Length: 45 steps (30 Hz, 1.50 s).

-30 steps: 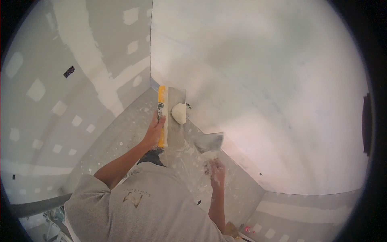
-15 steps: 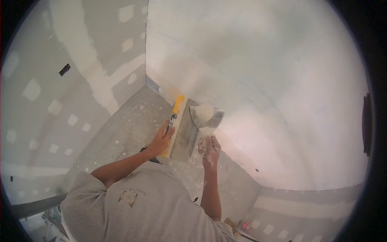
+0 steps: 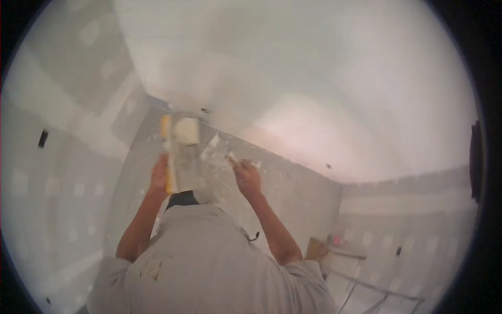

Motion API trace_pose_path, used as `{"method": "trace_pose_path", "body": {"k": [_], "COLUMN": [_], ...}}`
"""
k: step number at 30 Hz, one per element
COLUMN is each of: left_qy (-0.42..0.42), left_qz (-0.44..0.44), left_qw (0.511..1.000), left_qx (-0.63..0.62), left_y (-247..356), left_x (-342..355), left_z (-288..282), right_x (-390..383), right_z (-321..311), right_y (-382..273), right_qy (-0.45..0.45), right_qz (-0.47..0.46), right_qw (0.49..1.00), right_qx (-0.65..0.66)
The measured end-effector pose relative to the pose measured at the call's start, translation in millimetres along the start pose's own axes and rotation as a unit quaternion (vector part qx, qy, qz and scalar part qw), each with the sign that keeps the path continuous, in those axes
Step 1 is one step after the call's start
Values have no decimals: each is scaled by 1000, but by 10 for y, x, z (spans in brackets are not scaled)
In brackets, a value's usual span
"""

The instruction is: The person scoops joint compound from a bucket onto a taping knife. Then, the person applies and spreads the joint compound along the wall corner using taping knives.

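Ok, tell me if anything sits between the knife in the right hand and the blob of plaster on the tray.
Nothing visible does. The knife in the right hand is just right of the plaster on the tray.

Left arm: bare forearm, rises from the shoulder at 7 o'clock toward 12 o'clock, elbow bent outward, wrist straight.
Left hand [image 3: 159, 177]: raised in front of the chest, back of the hand toward the camera, fingers curled closed in a grip; fingertips hidden from view.
Right arm: bare forearm, rises from the short sleeve at 5 o'clock toward 11 o'clock, elbow low and slightly bent, wrist tipped a little inward.
Right hand [image 3: 247, 177]: raised level with the left hand, well apart from it, fingers closed in a grip, knuckles pointing to 10 o'clock; smears of pale paste on the skin.
Both hands sit blurred; finer finger detail cannot be told.
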<state>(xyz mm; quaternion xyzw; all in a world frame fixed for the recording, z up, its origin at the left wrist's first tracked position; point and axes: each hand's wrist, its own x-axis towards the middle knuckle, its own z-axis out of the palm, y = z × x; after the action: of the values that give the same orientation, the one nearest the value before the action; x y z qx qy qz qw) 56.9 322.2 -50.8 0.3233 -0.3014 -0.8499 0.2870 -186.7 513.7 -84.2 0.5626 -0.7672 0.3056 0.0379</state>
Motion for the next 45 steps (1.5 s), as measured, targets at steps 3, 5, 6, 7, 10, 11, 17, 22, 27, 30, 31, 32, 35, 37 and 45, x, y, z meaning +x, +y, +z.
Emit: {"method": "trace_pose_path", "body": {"k": [3,5,6,7,10,11,17,22,27,30,31,32,35,37,45], "left_qy": [8,23,45,42,45,50,83,110,101,92,108,120,130,123,184], "left_qz": [48,36,33,26,105,106,127,147,160,154,128,124,86,69,30], "left_qw": [999,999,998,999,993,993,987,976,960,953,949,948,938,932,909], "left_qx": [4,-4,-15,-11,3,2,-55,-119,-208,-245,-265,-269,-310,-334,-373], "left_y": [87,163,200,215,417,435,486,399,156,280,166,-27,-469,-554,-924], "left_x": [80,120,154,127,-73,-60,117,-231,217,806,1090,1306,1713,2038,2993], "left_z": [-126,-22,81,81,-189,-197,-755,-843,-1406,-2419,-2765,-2911,-3312,-3589,-4349], "right_x": [-388,-765,-999,-1187,-1116,-1229,-1164,-1026,-423,144,224,252,355,540,599], "right_z": [139,303,400,487,563,635,610,454,566,1252,1536,1784,2317,2857,5397], "right_y": [241,536,743,832,701,869,1199,1178,1009,502,518,539,508,440,-190], "right_qy": [-52,-74,-13,42,-52,-56,-48,-79,-145,-186,-219,-250,-288,-279,-201], "right_qz": [90,184,197,206,391,389,493,458,453,444,450,463,515,522,526], "right_qw": [995,979,979,976,872,872,802,781,795,794,788,780,756,752,723], "right_qx": [-1,57,57,64,291,291,334,418,376,371,357,338,284,289,399]}}
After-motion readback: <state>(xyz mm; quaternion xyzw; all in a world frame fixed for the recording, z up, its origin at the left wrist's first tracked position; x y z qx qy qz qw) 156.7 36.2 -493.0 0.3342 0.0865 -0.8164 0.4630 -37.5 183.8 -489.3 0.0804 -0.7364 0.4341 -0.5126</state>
